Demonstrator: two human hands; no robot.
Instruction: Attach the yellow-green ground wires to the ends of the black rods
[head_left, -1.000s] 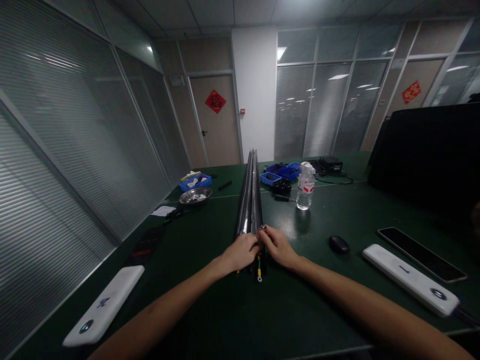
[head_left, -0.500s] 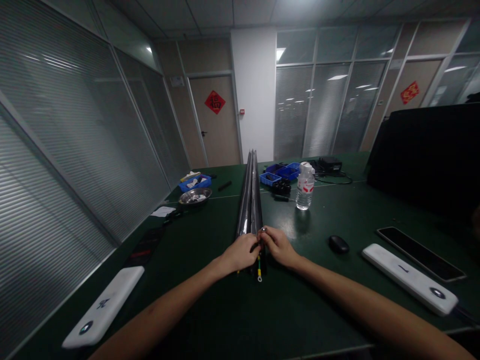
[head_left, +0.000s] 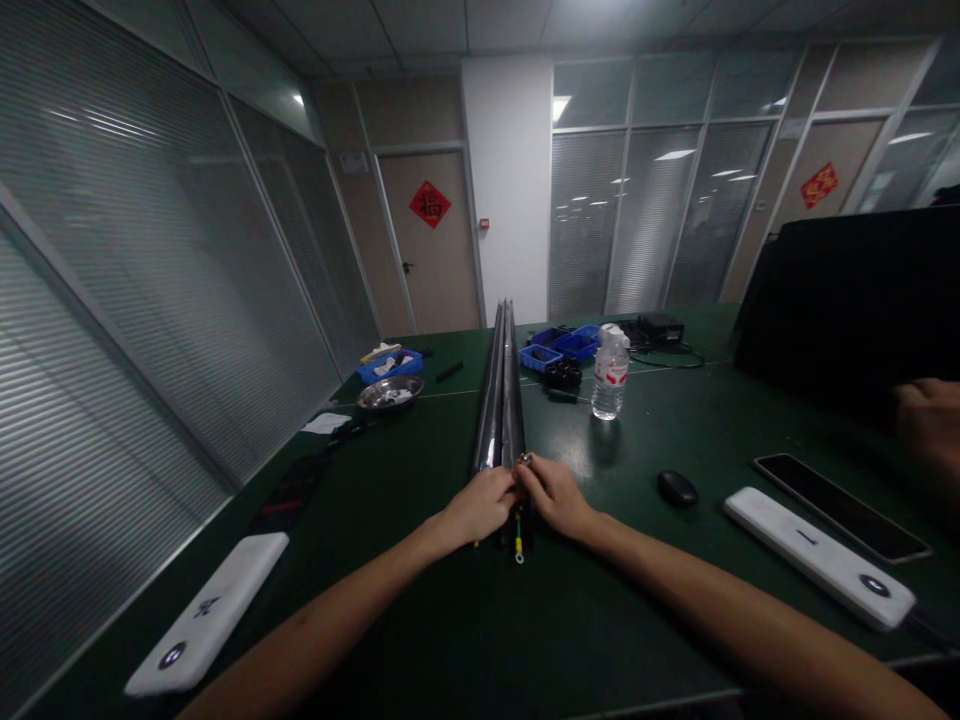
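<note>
Currently left hand meets right hand at near end of 2 long glossy black bars; both grips hidden, can't say.

The dark green tabletop is carrying two long, dark, glossy bars, which are lying side by side and stretching away along its middle. To their left, a white device, a metal bowl and a blue tray are resting. To their right, blue trays are sitting far back, a clear bottle is standing upright, and a black mouse is lying near a second white device.
</note>
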